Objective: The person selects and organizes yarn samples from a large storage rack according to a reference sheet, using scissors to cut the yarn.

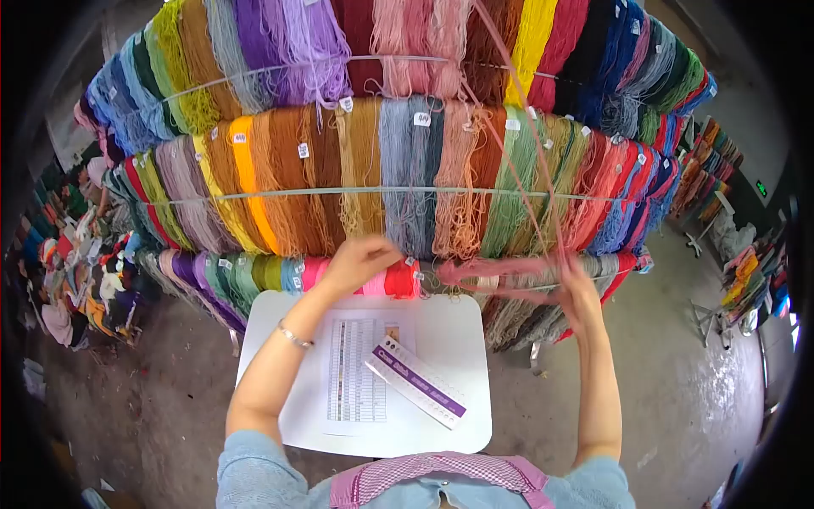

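Observation:
My right hand [579,293] is closed around dusty-pink embroidery thread [500,273]. A loose bundle of it trails left from the fingers, and long strands rise from the hand to the top row of the rack. My left hand [363,260] is raised over the back edge of the small white table [465,339], its fingers bent and pressed together near the red skeins [401,280]. Whatever its fingertips pinch, if anything, is too small to make out. On the table lie a printed chart sheet [360,373] and a purple-and-white card [415,382], set at a slant.
A tiered rack of hanging thread skeins [407,170] in many colours, with small numbered tags, stands right behind the table. Straps [314,193] run across its rows. Heaped yarn [89,263] is at far left, and another thread rack [746,276] at right.

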Available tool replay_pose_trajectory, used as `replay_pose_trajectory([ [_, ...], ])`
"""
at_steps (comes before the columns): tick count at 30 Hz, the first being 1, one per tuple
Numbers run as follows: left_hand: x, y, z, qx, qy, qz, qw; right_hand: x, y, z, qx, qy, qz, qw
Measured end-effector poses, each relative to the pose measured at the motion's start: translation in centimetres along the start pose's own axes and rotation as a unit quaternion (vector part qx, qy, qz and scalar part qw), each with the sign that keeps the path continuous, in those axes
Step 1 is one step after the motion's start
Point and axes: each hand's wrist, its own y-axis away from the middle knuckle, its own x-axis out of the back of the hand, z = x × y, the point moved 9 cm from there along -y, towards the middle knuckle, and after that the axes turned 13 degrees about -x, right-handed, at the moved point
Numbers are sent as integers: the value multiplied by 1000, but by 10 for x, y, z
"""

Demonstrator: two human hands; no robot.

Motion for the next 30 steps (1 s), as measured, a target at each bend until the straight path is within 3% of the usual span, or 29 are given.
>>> replay_pose_trajectory([
  [1,7,31,-25,51,-7,6,999,101,-12,64,-48,90,36,994],
  [2,13,63,-44,103,-15,10,995,215,-4,119,-96,362,182,909],
  [3,16,87,-43,105,-10,7,994,260,32,125,-33,650,241,720],
  [5,21,128,-49,195,-57,-5,979,287,95,119,-174,608,294,717],
  [6,5,130,-35,238,1,-28,971,259,101,106,-140,589,260,753],
  [7,-16,114,2,176,42,-38,983,216,99,90,-113,569,224,783],
  [8,-41,98,37,119,88,-43,988,157,96,79,-92,489,117,859],
  [9,-76,91,61,92,169,-84,978,78,105,76,-149,288,29,945],
  [10,-97,79,99,30,199,-83,976,9,116,67,-142,287,-80,944],
  [12,-141,72,150,-60,300,-117,945,-94,151,64,-232,230,-207,922],
  [13,-185,92,158,30,511,-183,840,-125,167,59,-245,194,-278,908],
  [15,-210,120,155,160,519,-272,795,-143,193,28,-235,185,-274,914],
  [17,-187,138,129,253,409,-233,845,-129,194,-3,-114,270,-197,936],
  [18,-163,142,109,224,354,-111,901,-106,188,-18,-59,347,-147,925],
  [20,-114,162,67,185,144,-13,972,-73,173,-39,-6,402,-60,914],
  [22,-83,192,20,221,128,50,966,-29,155,-53,-33,376,-37,925],
  [24,-60,208,-2,304,228,99,920,4,142,-61,-64,276,-30,958],
  [27,-48,199,7,309,269,89,908,12,128,-63,-48,234,-34,971],
  [28,-36,195,6,309,262,171,898,14,126,-66,-29,207,-26,977],
  [29,-41,192,7,312,261,170,897,7,125,-63,-54,153,-102,981],
  [30,-40,184,12,274,233,178,916,-10,131,-61,-56,153,-103,981],
])
